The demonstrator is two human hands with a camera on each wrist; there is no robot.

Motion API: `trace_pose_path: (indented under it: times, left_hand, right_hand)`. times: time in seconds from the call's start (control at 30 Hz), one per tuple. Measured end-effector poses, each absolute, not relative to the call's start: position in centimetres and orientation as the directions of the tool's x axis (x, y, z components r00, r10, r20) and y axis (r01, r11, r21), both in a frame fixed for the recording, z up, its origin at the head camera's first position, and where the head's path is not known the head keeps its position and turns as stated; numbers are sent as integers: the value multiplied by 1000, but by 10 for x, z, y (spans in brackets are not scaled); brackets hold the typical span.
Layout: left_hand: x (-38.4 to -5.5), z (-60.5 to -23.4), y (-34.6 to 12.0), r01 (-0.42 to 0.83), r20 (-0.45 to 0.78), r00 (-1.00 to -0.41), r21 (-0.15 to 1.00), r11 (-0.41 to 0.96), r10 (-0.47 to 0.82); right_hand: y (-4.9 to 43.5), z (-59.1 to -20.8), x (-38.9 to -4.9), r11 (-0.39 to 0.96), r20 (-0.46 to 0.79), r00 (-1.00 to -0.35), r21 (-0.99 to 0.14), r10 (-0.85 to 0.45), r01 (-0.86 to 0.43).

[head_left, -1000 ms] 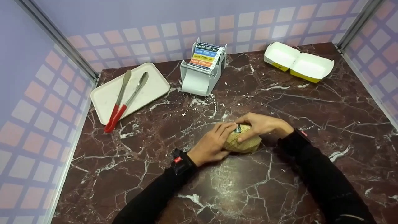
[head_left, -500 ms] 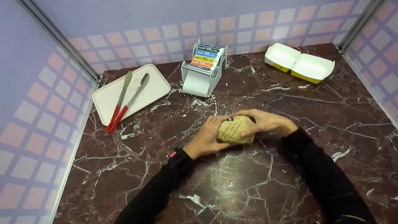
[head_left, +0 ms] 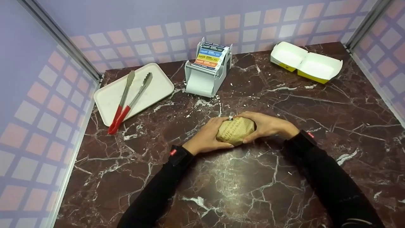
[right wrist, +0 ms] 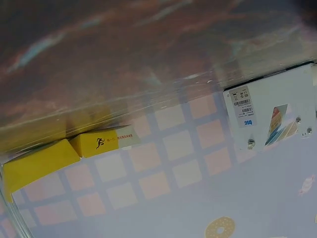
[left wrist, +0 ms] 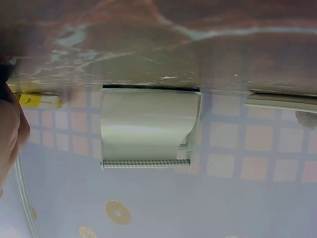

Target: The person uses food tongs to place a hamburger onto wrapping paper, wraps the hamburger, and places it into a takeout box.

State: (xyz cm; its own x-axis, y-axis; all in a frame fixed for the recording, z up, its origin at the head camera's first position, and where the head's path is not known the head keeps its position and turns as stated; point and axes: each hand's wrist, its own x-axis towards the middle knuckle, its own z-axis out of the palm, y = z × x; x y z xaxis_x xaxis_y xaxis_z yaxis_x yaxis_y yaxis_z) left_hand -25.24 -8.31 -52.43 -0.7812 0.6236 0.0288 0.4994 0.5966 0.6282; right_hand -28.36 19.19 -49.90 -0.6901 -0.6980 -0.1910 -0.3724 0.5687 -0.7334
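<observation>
In the head view, a rounded bundle wrapped in tan printed paper, like a wrapped burger (head_left: 235, 130), sits between both hands at the middle of the table. My left hand (head_left: 207, 136) cups its left side, the thumb along the near edge and the fingers over the far side. From the right, my right hand (head_left: 269, 126) grips it, with fingers over the far top edge and thumb at the near right corner. Lettering on the paper faces up. Neither wrist view shows the bundle.
A label dispenser (head_left: 201, 83) with colourful label rolls stands beyond the hands. Red-handled tongs (head_left: 119, 118) lie across a white tray (head_left: 158, 80) at back left. An open yellow-and-white food box (head_left: 319, 67) rests at back right. Patterned walls (head_left: 177, 44) enclose the table.
The wrapped bundle has been turned and shifted slightly left and away, so its lettering shows more. My right thumb slid from its top to the near side; my left hand moved round its left side.
</observation>
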Motion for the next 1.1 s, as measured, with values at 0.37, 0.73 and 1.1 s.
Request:
trace_pose_path:
  times: [0.37, 0.73, 1.1]
  left_hand:
    - [-257, -525, -83, 559, 47, -773, 522, 644, 632]
    - [-254, -529, -88, 575, 17, -767, 463, 675, 641]
    - [-255, -528, -91, 582, 29, -772, 434, 688, 635]
  right_hand:
    - [193, -497, -286, 589, -239, -693, -740, -681, -324]
    - [193, -503, -284, 567, -215, -680, -745, -701, -350]
    - [195, -501, -286, 565, -199, -684, -741, -701, -363]
